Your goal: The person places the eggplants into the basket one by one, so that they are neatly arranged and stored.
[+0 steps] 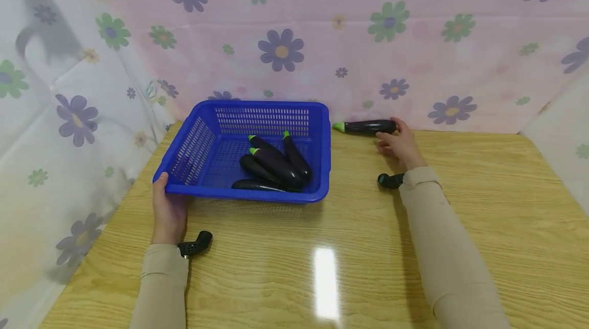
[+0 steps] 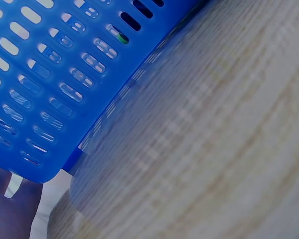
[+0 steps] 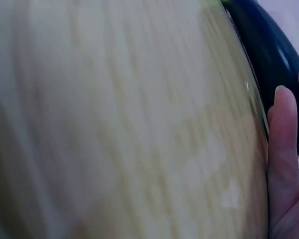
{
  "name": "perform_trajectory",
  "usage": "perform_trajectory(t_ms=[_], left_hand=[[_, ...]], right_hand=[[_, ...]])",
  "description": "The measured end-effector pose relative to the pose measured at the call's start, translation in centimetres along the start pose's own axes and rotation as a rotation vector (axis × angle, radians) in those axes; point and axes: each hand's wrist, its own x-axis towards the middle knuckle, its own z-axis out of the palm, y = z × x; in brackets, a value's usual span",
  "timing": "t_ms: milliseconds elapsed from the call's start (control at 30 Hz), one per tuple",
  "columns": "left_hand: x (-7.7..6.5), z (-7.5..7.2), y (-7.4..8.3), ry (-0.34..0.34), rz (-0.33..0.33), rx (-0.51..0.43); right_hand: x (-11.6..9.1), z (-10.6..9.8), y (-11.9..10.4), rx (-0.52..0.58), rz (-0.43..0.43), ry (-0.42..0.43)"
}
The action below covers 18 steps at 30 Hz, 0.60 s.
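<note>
My left hand [image 1: 168, 214] grips the near left corner of a blue plastic basket [image 1: 239, 194], thumb over the rim. Its slotted wall [image 2: 65, 99] fills the upper left of the left wrist view, part of the hand [image 2: 12, 204] below it. Several dark eggplants [image 1: 280, 165] with green stem ends lie inside, mostly toward the right. Beyond the basket's right side, another eggplant [image 1: 365, 127] lies along the back of the table, its green end pointing left. My right hand [image 1: 401, 146] holds its rounded right end between thumb and fingers; thumb and eggplant [image 3: 269, 55] show in the right wrist view.
The wood-grain table [image 1: 368, 247] ends at a flowered pink cloth [image 1: 322, 22] behind and a pale flowered cloth [image 1: 60, 114] on the left. Black wrist devices [image 1: 195, 243] sit by both sleeves. A bright light reflection marks the tabletop in front.
</note>
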Motion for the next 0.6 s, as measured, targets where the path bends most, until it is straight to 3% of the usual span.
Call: perform_trajectory(t_ms=[200, 433, 600], left_hand=[[-0.1, 0.1, 0.0, -0.001, -0.013, -0.039], [0.0, 0.2, 0.0, -0.022, 0.001, -0.079], [0.1, 0.1, 0.1, -0.026, 0.000, -0.085]], right_hand=[[-0.1, -0.1, 0.3, -0.053, -0.029, -0.024], [-0.3, -0.2, 0.8, -0.336, -0.097, -0.073], [-0.9, -0.1, 1.2, -0.233, -0.057, -0.150]])
